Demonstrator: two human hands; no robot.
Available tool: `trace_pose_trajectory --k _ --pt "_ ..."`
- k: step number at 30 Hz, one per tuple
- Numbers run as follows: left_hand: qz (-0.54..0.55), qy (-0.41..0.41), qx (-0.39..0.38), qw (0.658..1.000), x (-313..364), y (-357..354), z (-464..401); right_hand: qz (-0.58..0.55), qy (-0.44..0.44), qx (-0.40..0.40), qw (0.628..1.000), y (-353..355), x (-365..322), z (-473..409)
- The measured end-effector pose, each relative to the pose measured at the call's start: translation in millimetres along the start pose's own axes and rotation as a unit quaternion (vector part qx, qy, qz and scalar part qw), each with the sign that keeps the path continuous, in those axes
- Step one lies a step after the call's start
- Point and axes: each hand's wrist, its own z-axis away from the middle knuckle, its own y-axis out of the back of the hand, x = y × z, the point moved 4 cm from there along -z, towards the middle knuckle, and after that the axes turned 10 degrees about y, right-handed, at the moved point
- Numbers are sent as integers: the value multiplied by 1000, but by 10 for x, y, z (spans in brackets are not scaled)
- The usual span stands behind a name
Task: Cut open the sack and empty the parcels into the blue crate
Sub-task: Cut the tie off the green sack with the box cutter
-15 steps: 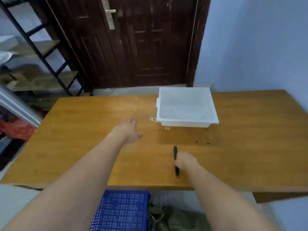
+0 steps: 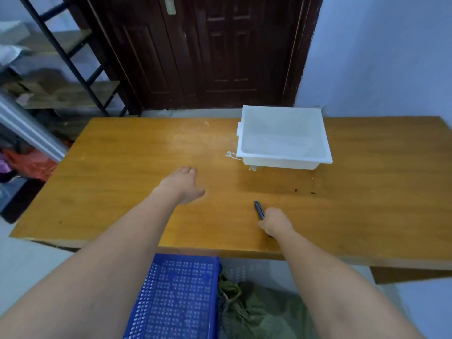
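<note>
A blue perforated crate (image 2: 176, 297) stands on the floor below the table's near edge, between my arms. Beside it on the right lies a green sack (image 2: 259, 311), tied at the top with cord; no parcels show. On the wooden table (image 2: 122, 172) my right hand (image 2: 275, 222) is closed around a dark slim cutter (image 2: 258, 209), whose tip points away from me. My left hand (image 2: 182, 183) rests flat on the table, fingers spread, holding nothing.
A white plastic tub (image 2: 283, 157) sits on the far right of the table, with a bit of white string (image 2: 230, 155) at its left corner. Behind stand a dark wooden door (image 2: 208, 52) and a black-framed shelf (image 2: 61, 55) at the left.
My right hand has tightened on the cutter and turned it a little to the left. My left hand stays flat on the table. The view has shifted slightly.
</note>
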Motion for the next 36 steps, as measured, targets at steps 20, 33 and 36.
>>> trace_pose_trajectory --k 20,33,36 --pt "27 -62 68 995 -280 11 1435 -203 17 111 973 224 -179 1446" --pt "44 -105 36 993 -212 -602 2024 -259 21 129 957 -178 155 2185" --pt "34 -110 21 993 -93 -855 1965 -276 7 128 953 -353 342 2184"
